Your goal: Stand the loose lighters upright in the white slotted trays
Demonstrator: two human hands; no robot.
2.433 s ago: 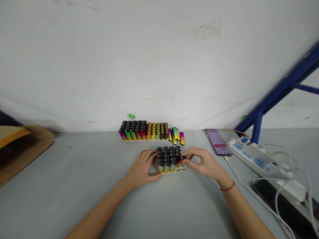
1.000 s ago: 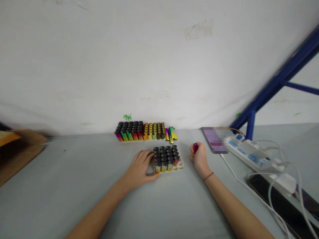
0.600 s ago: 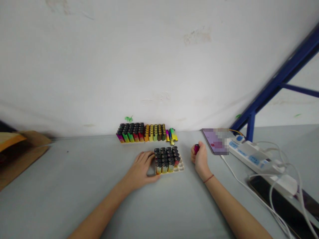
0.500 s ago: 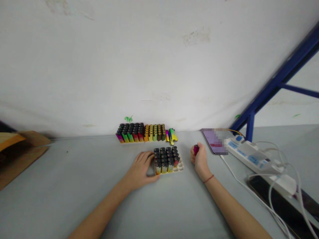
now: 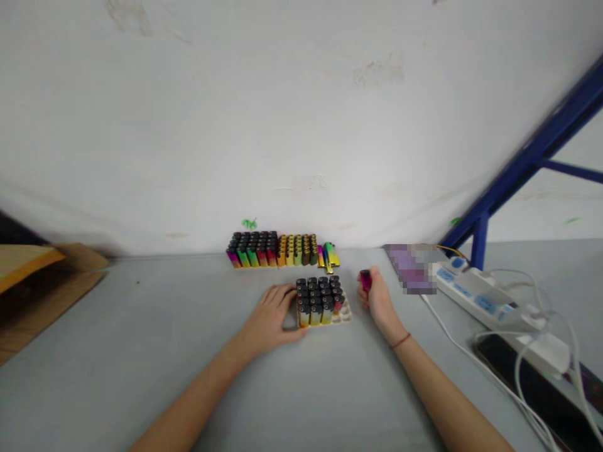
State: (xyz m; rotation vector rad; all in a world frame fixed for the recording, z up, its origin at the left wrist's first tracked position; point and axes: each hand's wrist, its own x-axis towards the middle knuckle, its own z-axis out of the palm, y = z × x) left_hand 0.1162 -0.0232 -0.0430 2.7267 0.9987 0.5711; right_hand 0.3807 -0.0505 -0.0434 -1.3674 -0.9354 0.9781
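Observation:
My right hand is closed around a magenta lighter with a dark top, raised to the right of a pale tray. Upright lighters with black tops fill most of that tray, while several holes at its right side hold none. My left hand spans the tray's left side, fingers at the far corner and thumb at the near one. Behind stands a block of black-topped lighters beside gold-topped ones. A few shiny loose lighters lie at its right end.
On the right are a phone with a blurred screen, a white power strip with tangled white cables, and a dark phone-like slab. Cardboard sits at the left. A blue metal frame rises by the wall.
My right hand has turned slightly and come a little closer to the tray, showing more of the magenta lighter. My left hand stays at the tray. The whole view has shifted slightly.

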